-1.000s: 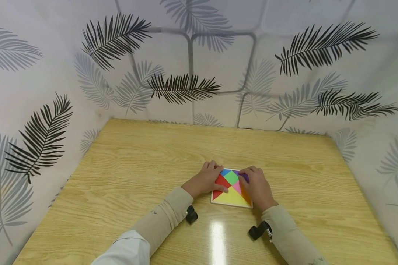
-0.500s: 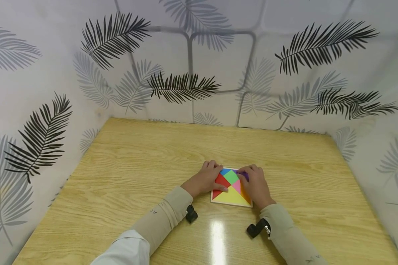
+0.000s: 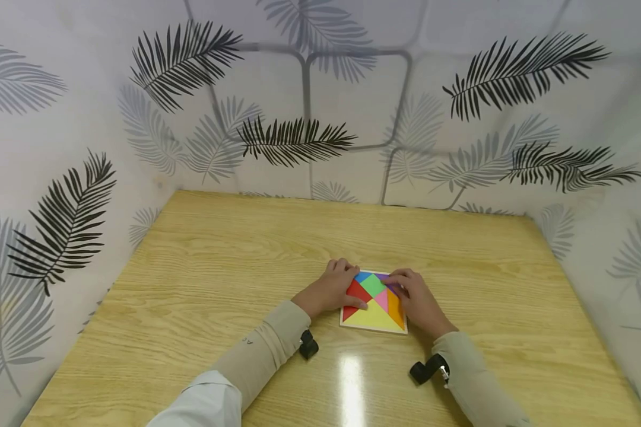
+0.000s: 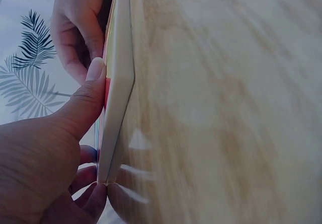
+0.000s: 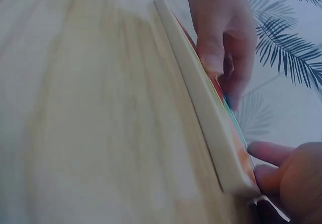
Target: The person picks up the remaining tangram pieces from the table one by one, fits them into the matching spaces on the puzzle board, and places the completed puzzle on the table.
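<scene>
A square tangram puzzle [image 3: 374, 329] lies flat on the table, its colourful pieces set inside a pale wooden frame. My left hand [image 3: 330, 287] grips the puzzle's left side, with the thumb on the red triangle [image 3: 358, 290] and the other fingers around the far left corner. At the far right corner, my right hand [image 3: 421, 301] reaches over the purple triangle [image 3: 383, 276]. Its index fingertip touches near where that triangle meets the green square [image 3: 373, 286]. The orange piece [image 3: 396, 311] and yellow triangle [image 3: 374, 317] show uncovered. In the right wrist view, fingertips touch the frame's corner [image 5: 239, 183].
The wooden table [image 3: 235, 237] stretches out around the puzzle. Cloth printed with leaves [image 3: 299, 142] hangs behind it and along both sides. A black wrist camera [image 3: 308, 345] sits at the left cuff, another black camera [image 3: 422, 372] at the right.
My right hand has shifted slightly to the right and its thumb has drawn back, uncovering more of the orange piece. The left hand and the puzzle stay in place.
</scene>
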Available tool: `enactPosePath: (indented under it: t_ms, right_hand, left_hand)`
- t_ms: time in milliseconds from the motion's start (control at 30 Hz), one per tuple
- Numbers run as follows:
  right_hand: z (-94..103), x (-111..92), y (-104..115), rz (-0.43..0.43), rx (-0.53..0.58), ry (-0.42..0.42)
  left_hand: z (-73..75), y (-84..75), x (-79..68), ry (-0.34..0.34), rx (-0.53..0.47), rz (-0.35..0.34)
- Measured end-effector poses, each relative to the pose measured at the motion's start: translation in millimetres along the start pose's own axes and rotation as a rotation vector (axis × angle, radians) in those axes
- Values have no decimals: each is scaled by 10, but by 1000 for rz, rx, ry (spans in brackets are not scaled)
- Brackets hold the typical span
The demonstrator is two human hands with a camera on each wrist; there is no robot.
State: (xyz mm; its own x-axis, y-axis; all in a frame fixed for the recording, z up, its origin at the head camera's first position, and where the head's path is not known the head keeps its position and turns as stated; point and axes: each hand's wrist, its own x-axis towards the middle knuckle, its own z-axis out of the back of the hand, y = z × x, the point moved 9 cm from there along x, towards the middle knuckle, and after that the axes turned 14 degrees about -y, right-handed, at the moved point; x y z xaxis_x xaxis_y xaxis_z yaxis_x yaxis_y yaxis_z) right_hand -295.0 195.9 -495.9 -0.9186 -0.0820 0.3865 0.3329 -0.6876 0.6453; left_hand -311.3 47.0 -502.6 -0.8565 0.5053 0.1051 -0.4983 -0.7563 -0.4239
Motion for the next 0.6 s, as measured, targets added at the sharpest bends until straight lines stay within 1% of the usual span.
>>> enactPosePath:
  t_ms: [133, 233, 333, 433, 500, 600]
  right_hand:
    - [47, -34, -35, 19, 32, 29]
    - [58, -35, -50, 5, 38, 25]
    - [48, -39, -45, 15, 6, 4]
    - [36, -62, 25, 76, -67, -28]
    - [31, -90, 104, 133, -128, -51]
    - [36, -132, 247, 220, -215, -89]
  left_hand:
    - [-10, -14, 6, -2, 3, -4]
    - [-3, -26, 5, -4, -1, -8]
    - [5, -40, -3, -10, 5, -13]
    - [-2, -58, -14, -14, 82, -42]
    - [-3, -85, -25, -25, 149, -74]
    - [8, -162, -45, -63, 299, -158]
